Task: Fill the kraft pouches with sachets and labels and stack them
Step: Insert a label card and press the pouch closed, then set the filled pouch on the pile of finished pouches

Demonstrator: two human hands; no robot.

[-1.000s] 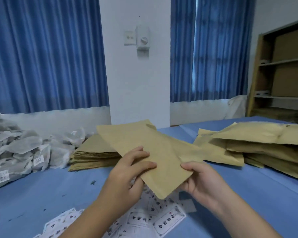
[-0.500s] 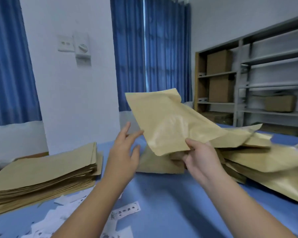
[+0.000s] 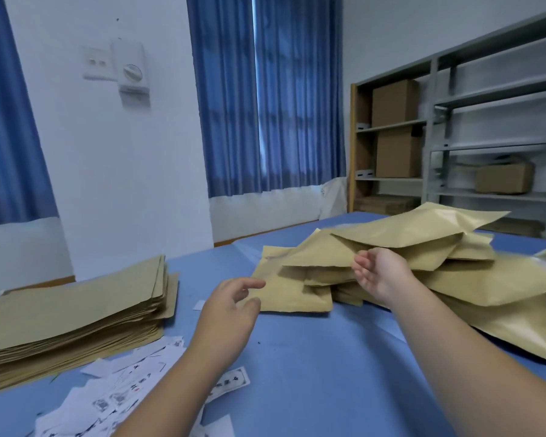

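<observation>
Filled pouches [image 3: 423, 279] heap far right; a tall empty stack [image 3: 73, 313] waits left. Both grips spread, right hand [image 3: 379, 272] at the heap, left hand [image 3: 230, 307] free.

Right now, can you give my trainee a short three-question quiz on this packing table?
1. True or false: the left hand holds a pouch.
2. Which lies nearest the camera? A) flat empty pouches B) loose labels C) filled pouch pile
3. Fill in: the right hand is at the edge of the ____ pouch on the pile.

Key: 1 false; 2 B; 3 top.
</observation>
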